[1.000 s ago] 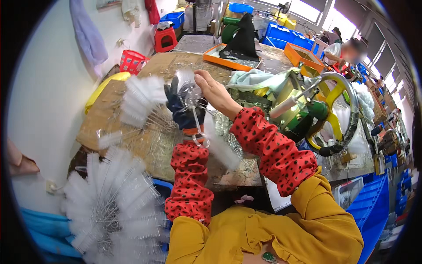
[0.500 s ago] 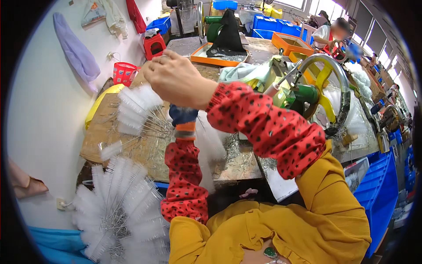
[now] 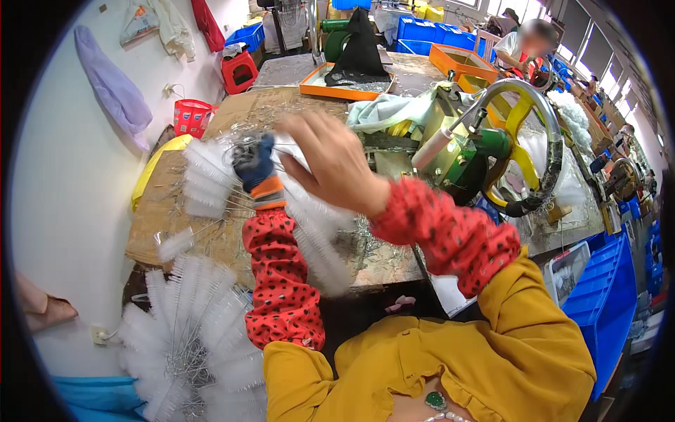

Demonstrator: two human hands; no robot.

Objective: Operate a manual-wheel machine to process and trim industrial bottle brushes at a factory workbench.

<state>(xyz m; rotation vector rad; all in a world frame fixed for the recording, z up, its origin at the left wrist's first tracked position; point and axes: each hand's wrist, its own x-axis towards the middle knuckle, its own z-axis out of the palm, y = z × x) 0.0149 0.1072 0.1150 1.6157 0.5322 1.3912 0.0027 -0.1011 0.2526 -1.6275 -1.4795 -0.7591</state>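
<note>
My left hand wears a dark blue glove with an orange cuff. It is closed round the wire handles of several white bottle brushes, whose bristle ends fan out to the right and down toward the bench's front edge. Bare and blurred by motion, my right hand hovers just right of the glove, above those bristles. Its fingers reach left, the thumb stands apart, and I see nothing in it. Left of the glove, another bunch of white brushes lies on the cardboard-covered bench.
A big pile of brushes sits at lower left, below the bench. To the right stands a green machine with a large handwheel. Farther back are an orange tray and a black cloth. A blue crate stands at right; another person works behind.
My right hand has come down and to the right, from above the left hand to beside it. The gloved left hand has moved up and left into plain sight with the bottle brushes.
</note>
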